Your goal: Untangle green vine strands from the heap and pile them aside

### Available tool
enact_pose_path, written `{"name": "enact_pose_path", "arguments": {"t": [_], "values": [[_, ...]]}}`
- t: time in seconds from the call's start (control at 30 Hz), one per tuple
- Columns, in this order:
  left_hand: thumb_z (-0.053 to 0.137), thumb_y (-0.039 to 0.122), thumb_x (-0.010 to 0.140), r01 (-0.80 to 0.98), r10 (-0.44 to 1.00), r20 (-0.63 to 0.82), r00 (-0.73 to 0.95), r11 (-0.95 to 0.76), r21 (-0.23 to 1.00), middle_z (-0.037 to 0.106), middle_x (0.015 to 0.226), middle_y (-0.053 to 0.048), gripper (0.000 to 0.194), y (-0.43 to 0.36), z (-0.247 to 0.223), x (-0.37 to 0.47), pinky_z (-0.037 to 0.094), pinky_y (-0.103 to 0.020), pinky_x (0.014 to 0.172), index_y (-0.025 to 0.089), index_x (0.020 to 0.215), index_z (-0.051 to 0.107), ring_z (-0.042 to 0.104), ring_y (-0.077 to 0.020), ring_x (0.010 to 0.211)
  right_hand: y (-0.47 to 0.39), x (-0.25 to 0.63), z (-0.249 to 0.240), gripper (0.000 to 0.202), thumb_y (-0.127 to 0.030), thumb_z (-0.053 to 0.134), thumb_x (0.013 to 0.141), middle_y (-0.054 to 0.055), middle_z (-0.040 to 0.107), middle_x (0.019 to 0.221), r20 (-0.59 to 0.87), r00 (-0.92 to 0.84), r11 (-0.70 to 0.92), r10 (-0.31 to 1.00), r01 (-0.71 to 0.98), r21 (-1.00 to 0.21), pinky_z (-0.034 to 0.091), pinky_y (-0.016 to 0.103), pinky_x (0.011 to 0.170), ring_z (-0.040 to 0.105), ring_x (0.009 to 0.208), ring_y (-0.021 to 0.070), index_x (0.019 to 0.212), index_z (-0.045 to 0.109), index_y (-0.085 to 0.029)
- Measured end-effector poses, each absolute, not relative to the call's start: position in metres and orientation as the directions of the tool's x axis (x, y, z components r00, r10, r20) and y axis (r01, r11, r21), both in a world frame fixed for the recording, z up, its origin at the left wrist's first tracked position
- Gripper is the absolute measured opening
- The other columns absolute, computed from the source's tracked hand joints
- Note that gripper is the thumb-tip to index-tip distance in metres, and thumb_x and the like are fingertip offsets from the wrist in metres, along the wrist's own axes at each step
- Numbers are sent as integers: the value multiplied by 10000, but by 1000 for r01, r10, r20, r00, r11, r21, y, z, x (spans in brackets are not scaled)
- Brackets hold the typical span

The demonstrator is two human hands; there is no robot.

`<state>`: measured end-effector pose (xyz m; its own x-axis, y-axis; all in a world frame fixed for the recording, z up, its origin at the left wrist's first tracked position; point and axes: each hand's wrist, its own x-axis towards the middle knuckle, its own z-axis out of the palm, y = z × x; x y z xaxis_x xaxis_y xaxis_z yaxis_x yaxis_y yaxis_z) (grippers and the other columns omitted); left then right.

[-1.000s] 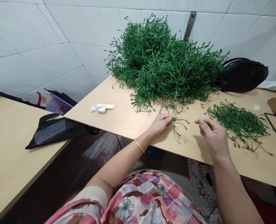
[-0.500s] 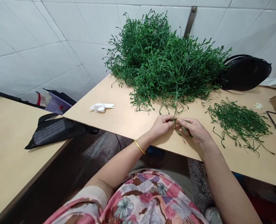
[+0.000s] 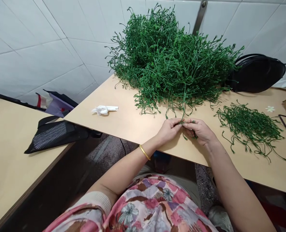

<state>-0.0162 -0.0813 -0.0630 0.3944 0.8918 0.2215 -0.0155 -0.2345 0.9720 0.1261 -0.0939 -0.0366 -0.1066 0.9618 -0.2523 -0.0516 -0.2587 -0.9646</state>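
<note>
My left hand [image 3: 170, 129] pinches a thin green artificial stem [image 3: 182, 112] near the table's front edge; the stem's upper part runs back toward the big heap. Right beside it, my right hand [image 3: 199, 131] has its fingers closed on small green sprigs [image 3: 193, 132], whose dark ends poke out under the fingers. The fingertips of both hands nearly meet, and the exact join between the pieces is hidden. Behind them rises a large tangled heap of green artificial stems [image 3: 172, 64] with tiny bud tips. A smaller, flatter pile of loose green sprigs [image 3: 250, 127] lies to the right.
A crumpled white tissue [image 3: 104, 110] lies on the left of the tabletop [image 3: 128, 129]. At the back right sit a black round bag [image 3: 259, 74] and a small pale flower [image 3: 270, 109]. A black mesh bag [image 3: 51, 135] rests on the left table [image 3: 9, 138]. White tiles back everything.
My right hand has shifted slightly left and up, closer to my left fingertips, and its fingers have curled in more. The whole view has tilted slightly.
</note>
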Motion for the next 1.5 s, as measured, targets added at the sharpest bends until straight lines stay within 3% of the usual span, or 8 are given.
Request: {"name": "enact_pose_path", "arguments": {"t": [0.17, 0.27, 0.43, 0.57, 0.77, 1.1, 1.27, 1.5], "values": [[468, 192, 746, 46, 912, 178, 369, -209, 977, 443, 607, 31, 129, -84, -61, -16, 325, -226, 601, 145, 626, 472, 397, -88, 617, -92, 128, -35, 190, -218, 665, 537, -62, 452, 388, -261, -120, -270, 958, -65, -961, 190, 207, 371, 329, 334, 54, 584, 483, -191], [460, 167, 723, 63, 910, 136, 392, -174, 983, 388, 591, 43, 125, -85, -56, -17, 289, -223, 575, 151, 604, 427, 356, -75, 593, -90, 132, -34, 166, -215, 651, 549, -59, 447, 398, -222, -170, -215, 960, 54, -975, 195, 210, 381, 341, 359, 60, 581, 490, -189], [428, 164, 723, 69, 909, 43, 414, -79, 995, 357, 545, 45, 149, -85, -50, -18, 245, -236, 534, 157, 575, 408, 317, -68, 536, -87, 138, -25, 109, -211, 616, 603, -32, 534, 585, -40, -162, 12, 986, 308, -951, 333, 237, 503, 441, 525, 92, 699, 575, -179], [423, 152, 716, 25, 914, 38, 404, -53, 998, 370, 535, 43, 154, -85, -49, -18, 259, -237, 539, 158, 563, 408, 329, -66, 530, -90, 140, -21, 172, -283, 585, 688, 4, 598, 703, -33, -287, 92, 957, 411, -907, 353, 258, 568, 469, 605, 115, 803, 632, -164], [428, 229, 781, 9, 914, 47, 404, -56, 998, 376, 534, 41, 228, -84, -51, -17, 261, -230, 535, 154, 566, 422, 333, -65, 528, -90, 142, -32, 206, -341, 549, 781, 13, 576, 702, 82, -311, 220, 947, 439, -871, 360, 279, 645, 486, 689, 140, 685, 609, -169], [553, 308, 748, -86, 937, 56, 346, -27, 996, 409, 537, 51, 220, -86, -49, -17, 246, -217, 524, 141, 624, 480, 332, -54, 518, -97, 136, -27, 184, -349, 612, 710, 12, 566, 664, 130, -89, 155, 988, 404, -902, 355, 267, 579, 477, 636, 134, 678, 643, -170], [516, 202, 703, -79, 939, 38, 341, -11, 997, 365, 515, 58, 163, -87, -51, -17, 212, -212, 508, 142, 568, 447, 292, -46, 506, -101, 130, -29, 187, -322, 569, 747, 18, 576, 675, 198, -121, 232, 973, 479, -847, 368, 271, 608, 487, 650, 137, 704, 656, -162], [482, 184, 686, 12, 904, 12, 427, -18, 1000, 353, 513, 55, 152, -87, -49, -16, 214, -213, 501, 150, 553, 416, 303, -50, 500, -96, 145, -26, 169, -268, 526, 771, 10, 576, 681, 108, -308, 268, 945, 542, -797, 353, 262, 621, 482, 677, 138, 695, 634, -162]]}}
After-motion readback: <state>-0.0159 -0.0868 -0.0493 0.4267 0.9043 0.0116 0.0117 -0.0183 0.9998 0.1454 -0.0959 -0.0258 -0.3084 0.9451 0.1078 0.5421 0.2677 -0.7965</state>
